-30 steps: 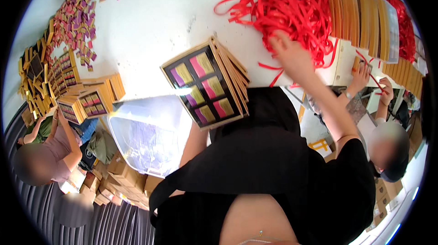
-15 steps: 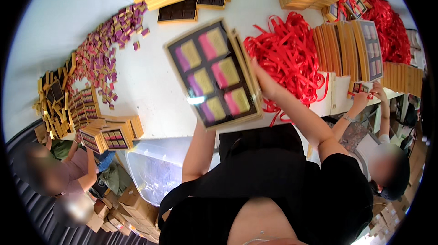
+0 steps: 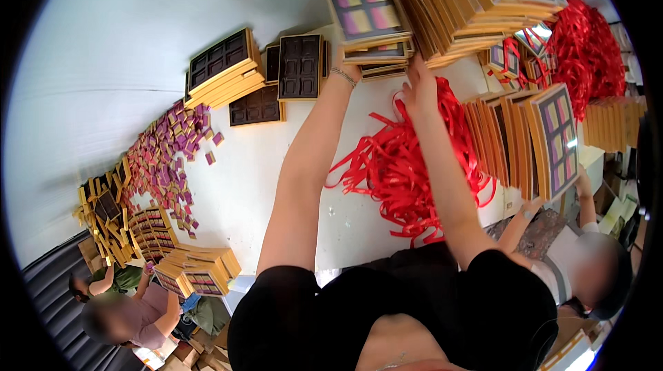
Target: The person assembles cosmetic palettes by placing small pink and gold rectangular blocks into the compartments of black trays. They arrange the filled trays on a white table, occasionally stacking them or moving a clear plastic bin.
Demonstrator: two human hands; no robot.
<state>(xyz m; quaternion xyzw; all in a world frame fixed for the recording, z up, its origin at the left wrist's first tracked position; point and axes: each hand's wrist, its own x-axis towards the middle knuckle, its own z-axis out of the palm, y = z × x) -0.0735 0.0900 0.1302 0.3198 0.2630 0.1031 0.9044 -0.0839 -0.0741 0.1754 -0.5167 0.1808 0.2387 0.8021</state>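
Note:
At the far side of the table, a flat box of pink, purple and gold pieces under a shiny clear cover (image 3: 366,5) lies on other flat boxes (image 3: 383,56). My left hand (image 3: 347,65) grips this box by its near left corner; its fingertips are hidden by the box. My right hand (image 3: 423,86) is at the near right corner, fingers stretched out and apart, close to the lower boxes. Beneath my right forearm spreads a heap of red ribbons (image 3: 387,184). A tall stack of similar boxes (image 3: 469,12) rises just right of the box.
Empty dark trays (image 3: 300,67) stand at the far left of my arm, near a scatter of small purple and gold pieces (image 3: 166,150). A row of upright boxes (image 3: 518,139) stands right. Co-workers sit on both sides, one (image 3: 552,253) at right handling that row.
The filled box has gone from close in front of me to the far stack. Both my arms have stretched forward, and my view has shifted farther across the table.

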